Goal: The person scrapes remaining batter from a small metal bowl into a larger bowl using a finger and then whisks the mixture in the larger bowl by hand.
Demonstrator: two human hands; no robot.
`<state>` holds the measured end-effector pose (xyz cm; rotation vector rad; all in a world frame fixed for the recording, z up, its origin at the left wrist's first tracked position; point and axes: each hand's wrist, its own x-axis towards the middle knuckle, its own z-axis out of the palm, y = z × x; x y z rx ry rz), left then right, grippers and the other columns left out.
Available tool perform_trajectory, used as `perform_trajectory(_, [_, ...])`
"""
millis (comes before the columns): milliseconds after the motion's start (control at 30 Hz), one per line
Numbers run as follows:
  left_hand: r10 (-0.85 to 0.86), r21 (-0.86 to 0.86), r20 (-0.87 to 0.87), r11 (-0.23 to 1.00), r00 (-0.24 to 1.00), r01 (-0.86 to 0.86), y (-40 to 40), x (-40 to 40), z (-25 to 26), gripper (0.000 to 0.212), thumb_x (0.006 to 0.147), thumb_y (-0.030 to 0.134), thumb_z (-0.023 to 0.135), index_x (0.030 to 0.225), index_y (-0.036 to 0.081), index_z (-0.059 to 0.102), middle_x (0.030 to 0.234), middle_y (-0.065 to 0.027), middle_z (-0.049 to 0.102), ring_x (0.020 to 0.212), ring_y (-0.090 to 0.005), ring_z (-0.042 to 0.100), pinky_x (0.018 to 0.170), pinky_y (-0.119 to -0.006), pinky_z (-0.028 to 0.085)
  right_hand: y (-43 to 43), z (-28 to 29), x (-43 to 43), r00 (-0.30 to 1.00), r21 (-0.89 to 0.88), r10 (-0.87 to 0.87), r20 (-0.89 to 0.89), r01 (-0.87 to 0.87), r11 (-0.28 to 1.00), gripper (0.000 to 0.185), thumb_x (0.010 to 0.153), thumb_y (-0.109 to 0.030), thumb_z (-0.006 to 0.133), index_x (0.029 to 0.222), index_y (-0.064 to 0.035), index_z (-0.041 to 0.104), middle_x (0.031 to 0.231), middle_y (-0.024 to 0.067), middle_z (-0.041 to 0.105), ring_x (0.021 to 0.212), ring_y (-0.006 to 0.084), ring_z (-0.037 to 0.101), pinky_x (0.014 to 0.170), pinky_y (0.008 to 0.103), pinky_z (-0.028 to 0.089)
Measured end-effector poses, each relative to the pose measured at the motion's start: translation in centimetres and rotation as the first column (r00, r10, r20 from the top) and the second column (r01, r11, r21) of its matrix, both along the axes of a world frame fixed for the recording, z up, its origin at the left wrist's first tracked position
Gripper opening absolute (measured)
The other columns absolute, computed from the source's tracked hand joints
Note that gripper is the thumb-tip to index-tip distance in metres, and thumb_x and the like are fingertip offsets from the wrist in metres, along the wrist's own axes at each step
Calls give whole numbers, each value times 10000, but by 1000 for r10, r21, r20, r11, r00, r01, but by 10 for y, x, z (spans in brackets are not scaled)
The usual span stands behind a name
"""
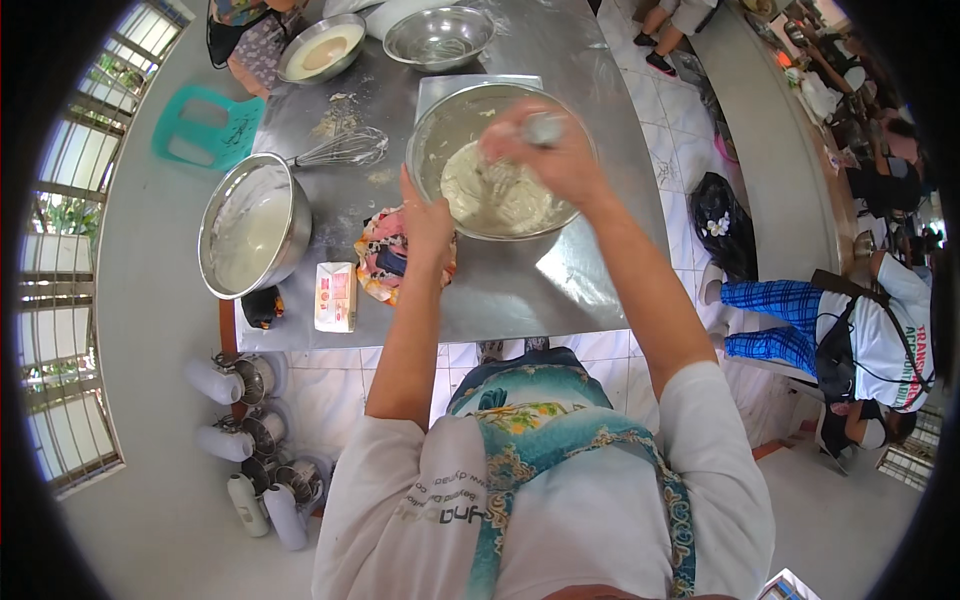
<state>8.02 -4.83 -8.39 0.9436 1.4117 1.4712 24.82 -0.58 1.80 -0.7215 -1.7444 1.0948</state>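
Observation:
My left hand [427, 225] grips the near-left rim of a large stainless steel mixing bowl [433, 139]. Inside it lies a thick, pale cream batter [529, 210]. Over the bowl, my right hand [559, 154] is blurred, closed around the handle of what looks like a wire whisk [501, 176], whose head is in the batter. A crumpled patterned cloth [375, 259] lies partly hidden under my left wrist. Left of that is a wrapped, printed block [335, 296]. A deep steel bowl [298, 217] coated with white mixture stands farther left, near a second wire whisk [345, 148].
On the steel table [487, 307], a bowl of flour-like powder [322, 52] and another steel bowl [439, 37] stand at the back. Spilled powder [337, 116] marks the surface. A teal plastic chair [206, 127] and several stand mixers [240, 375] are left. Other people [870, 330] are right.

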Motion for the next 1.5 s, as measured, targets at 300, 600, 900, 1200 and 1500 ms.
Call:
perform_trajectory(300, [95, -180, -51, 978, 994, -103, 33, -5, 8, 674, 710, -145, 362, 1359, 32, 322, 1181, -176, 525, 983, -256, 582, 857, -294, 458, 20, 104, -20, 941, -59, -216, -260, 207, 977, 383, 881, -330, 600, 598, -105, 471, 451, -20, 425, 376, 82, 386, 370, 249, 306])
perform_trajectory(600, [95, -228, 245, 973, 965, -38, 53, -6, 9, 537, 736, -67, 411, 1267, -2, 466, 1019, -171, 623, 915, -224, 602, 769, -306, 483, 39, -3, 6, 888, -122, -348, -302, 326, 937, 342, 824, -305, 669, 660, -41, 525, 503, 12, 474, 419, 101, 471, 402, 296, 398])
perform_trajectory(900, [-81, -78, -112, 994, 990, 73, 57, -22, -10, 567, 700, -94, 423, 1258, -8, 472, 1040, -155, 615, 885, -199, 604, 764, -268, 474, 74, -6, 31, 722, -355, -501, -477, 364, 861, 409, 888, -297, 589, 575, -113, 400, 443, -2, 332, 355, 113, 329, 384, 298, 331])
perform_trajectory(1200, [48, -118, -88, 991, 995, -58, 54, -18, 4, 608, 686, -119, 367, 1282, -19, 442, 1061, -153, 610, 908, -201, 604, 782, -257, 463, 65, 24, 24, 931, -434, -249, -266, 114, 894, 355, 892, -255, 584, 608, -100, 438, 446, -10, 349, 371, 99, 360, 405, 272, 362])
perform_trajectory(1500, [72, -184, -135, 978, 988, -96, 52, -11, 11, 538, 693, -95, 374, 1207, -37, 520, 1053, -161, 619, 925, -210, 606, 805, -268, 460, 34, 6, -7, 976, -81, -132, -173, 120, 990, 283, 881, -235, 598, 665, -80, 502, 482, 5, 448, 397, 88, 408, 393, 263, 326])
